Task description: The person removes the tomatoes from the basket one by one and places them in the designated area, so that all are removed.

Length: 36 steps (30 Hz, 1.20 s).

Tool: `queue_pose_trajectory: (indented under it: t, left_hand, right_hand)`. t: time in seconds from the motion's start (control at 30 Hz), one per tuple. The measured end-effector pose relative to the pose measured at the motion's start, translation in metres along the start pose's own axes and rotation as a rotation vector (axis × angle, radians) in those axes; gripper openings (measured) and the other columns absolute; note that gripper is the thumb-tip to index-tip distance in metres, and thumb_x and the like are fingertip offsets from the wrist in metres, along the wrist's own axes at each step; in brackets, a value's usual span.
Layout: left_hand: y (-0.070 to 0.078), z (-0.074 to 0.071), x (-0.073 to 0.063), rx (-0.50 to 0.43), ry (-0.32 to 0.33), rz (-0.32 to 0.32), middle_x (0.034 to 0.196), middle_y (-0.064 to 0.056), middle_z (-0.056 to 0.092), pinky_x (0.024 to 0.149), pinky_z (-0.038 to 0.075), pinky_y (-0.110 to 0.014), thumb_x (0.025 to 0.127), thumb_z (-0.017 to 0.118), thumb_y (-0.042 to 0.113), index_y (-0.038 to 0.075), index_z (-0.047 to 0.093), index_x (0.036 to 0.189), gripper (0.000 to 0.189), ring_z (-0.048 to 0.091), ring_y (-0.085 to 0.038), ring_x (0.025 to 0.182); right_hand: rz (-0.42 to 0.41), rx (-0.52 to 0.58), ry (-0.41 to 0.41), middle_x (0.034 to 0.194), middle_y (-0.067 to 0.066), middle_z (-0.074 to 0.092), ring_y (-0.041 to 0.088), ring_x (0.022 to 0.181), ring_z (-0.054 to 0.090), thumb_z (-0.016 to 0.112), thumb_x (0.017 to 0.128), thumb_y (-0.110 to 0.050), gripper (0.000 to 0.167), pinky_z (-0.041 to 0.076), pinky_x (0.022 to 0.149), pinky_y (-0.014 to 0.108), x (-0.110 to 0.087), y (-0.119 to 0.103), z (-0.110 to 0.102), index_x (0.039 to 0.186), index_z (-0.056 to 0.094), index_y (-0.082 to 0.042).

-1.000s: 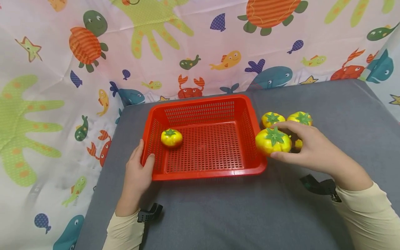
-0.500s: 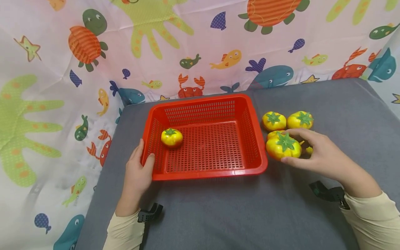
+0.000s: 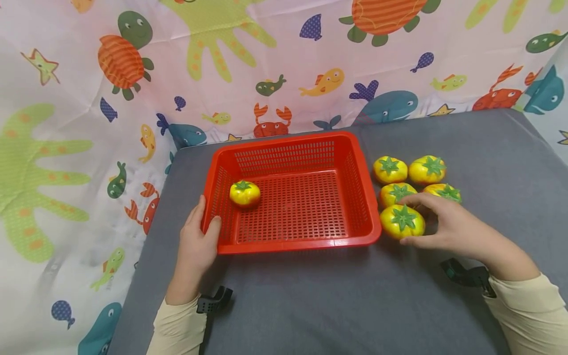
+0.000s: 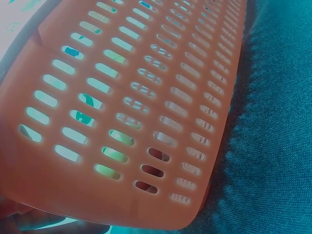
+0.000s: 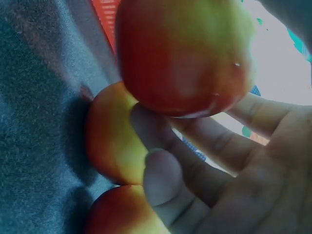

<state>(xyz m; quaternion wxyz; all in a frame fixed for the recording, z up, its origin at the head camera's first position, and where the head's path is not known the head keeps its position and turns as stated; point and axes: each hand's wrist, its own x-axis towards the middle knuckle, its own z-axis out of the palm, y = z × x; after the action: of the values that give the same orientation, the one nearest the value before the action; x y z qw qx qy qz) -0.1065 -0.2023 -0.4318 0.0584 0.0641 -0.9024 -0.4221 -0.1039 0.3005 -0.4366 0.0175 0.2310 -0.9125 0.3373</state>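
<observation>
A red perforated plastic basket (image 3: 288, 244) stands on the cloth, one yellow-and-red tomato with a green star-shaped calyx (image 3: 245, 194) lying in its left part. My left hand (image 3: 197, 246) grips the basket's left rim, thumb on the inner side. Just right of the basket, my right hand (image 3: 448, 227) holds another such tomato (image 3: 403, 222) between thumb and fingers. In the right wrist view this held tomato (image 5: 183, 53) shows its red underside; whether it touches the cloth is unclear. Several more tomatoes (image 3: 389, 170) sit behind it, one partly covered by my right hand.
The table is covered with grey cloth (image 3: 301, 301). A curtain printed with sea animals (image 3: 230, 64) hangs behind and along the left side. Black straps with cameras (image 3: 466, 276) are worn on both wrists.
My right hand has moved the held tomato from beside the basket's right rim rightward, then down and nearer to me. More tomatoes behind it now show. My left hand and the basket stay put.
</observation>
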Motion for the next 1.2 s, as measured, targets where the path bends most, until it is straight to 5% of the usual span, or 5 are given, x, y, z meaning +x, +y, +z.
queue_pose_trajectory:
  t: [0.4, 0.73, 1.2]
  left_hand:
    - [0.002, -0.001, 0.000, -0.002, -0.011, -0.001, 0.165, -0.011, 0.041, 0.100, 0.055, -0.056, 0.105, 0.056, 0.024, 0.017, 0.026, 0.168, 0.070, 0.060, -0.035, 0.128]
    - [-0.001, -0.001, 0.000, 0.002, -0.003, -0.003, 0.166, -0.011, 0.040, 0.103, 0.052, -0.057, 0.105, 0.056, 0.026, 0.018, 0.026, 0.168, 0.070, 0.058, -0.036, 0.132]
    - [0.001, 0.000, -0.001, 0.000, -0.005, 0.003, 0.165, -0.011, 0.041, 0.099, 0.055, -0.056, 0.105, 0.056, 0.025, 0.017, 0.025, 0.168, 0.071, 0.060, -0.036, 0.128]
  right_hand:
    - [0.009, -0.074, -0.044, 0.107, -0.007, 0.065, 0.003, 0.087, 0.054, 0.103, 0.062, -0.032, 0.070, 0.052, 0.070, 0.026, -0.005, 0.009, 0.000, 0.120, 0.071, -0.012]
    - [0.065, -0.127, -0.091, 0.110, -0.004, 0.067, 0.010, 0.091, 0.054, 0.103, 0.062, -0.039, 0.071, 0.053, 0.076, 0.031, -0.004, 0.009, 0.001, 0.121, 0.072, -0.013]
    - [0.029, -0.121, -0.089, 0.108, -0.006, 0.068, 0.006, 0.091, 0.054, 0.104, 0.059, -0.037, 0.072, 0.052, 0.077, 0.031, -0.004, 0.013, 0.004, 0.118, 0.071, -0.010]
